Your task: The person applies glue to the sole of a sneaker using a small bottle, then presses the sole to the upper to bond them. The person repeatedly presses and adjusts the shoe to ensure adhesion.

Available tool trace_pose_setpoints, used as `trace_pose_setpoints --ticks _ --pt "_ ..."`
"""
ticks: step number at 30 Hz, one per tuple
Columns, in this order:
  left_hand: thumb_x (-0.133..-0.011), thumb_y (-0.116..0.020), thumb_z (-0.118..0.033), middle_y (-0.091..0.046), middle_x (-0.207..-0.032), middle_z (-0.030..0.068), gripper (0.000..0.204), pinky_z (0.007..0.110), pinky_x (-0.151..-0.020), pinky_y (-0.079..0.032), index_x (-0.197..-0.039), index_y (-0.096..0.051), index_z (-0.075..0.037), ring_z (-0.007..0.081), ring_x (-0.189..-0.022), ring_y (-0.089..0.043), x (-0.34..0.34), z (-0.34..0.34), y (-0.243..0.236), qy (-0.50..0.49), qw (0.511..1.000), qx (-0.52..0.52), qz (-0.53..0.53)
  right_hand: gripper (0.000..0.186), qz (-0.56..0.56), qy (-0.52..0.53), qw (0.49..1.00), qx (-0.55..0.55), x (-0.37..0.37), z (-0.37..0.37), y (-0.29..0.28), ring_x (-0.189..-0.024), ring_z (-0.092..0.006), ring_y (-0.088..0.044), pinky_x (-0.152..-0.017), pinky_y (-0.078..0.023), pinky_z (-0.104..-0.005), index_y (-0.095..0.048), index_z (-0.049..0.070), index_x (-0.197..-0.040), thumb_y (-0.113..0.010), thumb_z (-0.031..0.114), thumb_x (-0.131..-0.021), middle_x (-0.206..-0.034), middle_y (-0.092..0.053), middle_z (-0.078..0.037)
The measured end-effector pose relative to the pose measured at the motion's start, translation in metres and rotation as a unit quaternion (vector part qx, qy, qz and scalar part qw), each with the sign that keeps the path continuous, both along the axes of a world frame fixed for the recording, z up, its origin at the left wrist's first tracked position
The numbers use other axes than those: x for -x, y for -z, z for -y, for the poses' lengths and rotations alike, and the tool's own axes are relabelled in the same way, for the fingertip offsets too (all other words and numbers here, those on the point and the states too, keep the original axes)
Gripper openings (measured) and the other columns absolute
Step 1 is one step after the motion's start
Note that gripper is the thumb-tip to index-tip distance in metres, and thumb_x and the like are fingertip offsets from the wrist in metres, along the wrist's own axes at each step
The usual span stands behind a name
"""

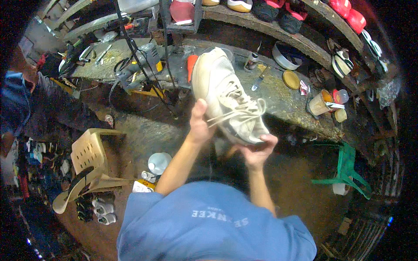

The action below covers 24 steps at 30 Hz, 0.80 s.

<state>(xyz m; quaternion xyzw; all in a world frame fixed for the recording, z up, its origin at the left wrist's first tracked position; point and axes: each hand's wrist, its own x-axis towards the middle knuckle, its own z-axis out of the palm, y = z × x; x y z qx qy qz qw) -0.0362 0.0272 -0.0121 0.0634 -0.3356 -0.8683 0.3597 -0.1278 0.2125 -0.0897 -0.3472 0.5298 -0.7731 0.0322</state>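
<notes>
A white sneaker (226, 93) with untidy white laces is held up in the middle of the view, toe toward the top and heel toward me. My left hand (201, 124) is closed on its left side, with the thumb against the sole's edge. My right hand (261, 148) grips the heel end at the lower right. Behind the sneaker runs a worn workbench (283, 102), bearing a small bottle (251, 61), a brush-like tool (257, 81), a round tan lid (291, 79) and an orange object (191, 67).
Shelves (217, 15) of shoes rise above the bench. A beige chair (87, 161) stands left, a green stool (344, 169) right, containers (320, 102) at the bench's right. A water jug (159, 162) sits low beside me. Another person (17, 104) is at the far left.
</notes>
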Motion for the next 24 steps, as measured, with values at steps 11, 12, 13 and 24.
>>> trace_pose_setpoints --ticks 11,12,13,24 --pt "-0.108 -0.049 -0.066 -0.044 -0.166 0.0148 0.086 0.052 -0.118 -0.045 -0.170 -0.032 -0.008 0.0302 -0.148 -0.049 0.029 -0.003 -0.005 0.049 0.994 0.094 0.001 0.079 0.186 0.038 0.975 0.118 0.029 -0.018 -0.076 -0.117 -0.0234 -0.063 -0.102 -0.055 -0.0399 -0.050 0.013 -0.132 -0.100 0.006 -0.070 -0.123 -0.060 -0.005" --pt "-0.110 -0.050 -0.060 -0.047 -0.163 0.0145 0.080 0.049 -0.116 -0.047 -0.168 -0.035 -0.008 0.0289 -0.144 -0.053 0.032 -0.003 -0.002 0.057 0.984 0.154 0.072 0.079 0.151 0.094 0.980 0.090 0.045 -0.021 -0.095 -0.118 -0.0232 -0.064 -0.098 -0.059 -0.0388 -0.048 0.011 -0.135 -0.096 0.002 -0.073 -0.123 -0.061 -0.005" --pt "-0.111 -0.051 -0.054 -0.050 -0.161 0.0142 0.073 0.046 -0.114 -0.049 -0.166 -0.039 -0.007 0.0275 -0.140 -0.056 0.031 -0.001 0.004 0.060 0.969 0.206 0.119 0.077 0.087 0.173 0.977 0.085 0.066 -0.019 -0.113 -0.120 -0.0234 -0.064 -0.098 -0.059 -0.0394 -0.048 0.008 -0.134 -0.095 0.000 -0.074 -0.124 -0.062 -0.006" --pt "-0.097 -0.078 -0.030 -0.063 -0.142 0.0157 0.051 0.057 -0.118 -0.039 -0.143 -0.066 -0.010 0.0415 -0.143 -0.048 -0.037 0.003 0.128 0.041 0.604 0.666 0.435 0.075 -0.187 0.479 0.809 -0.285 0.323 0.079 -0.220 -0.110 -0.0367 -0.077 -0.099 -0.059 -0.0483 -0.068 0.022 -0.135 -0.098 0.043 -0.069 -0.117 -0.080 -0.018"
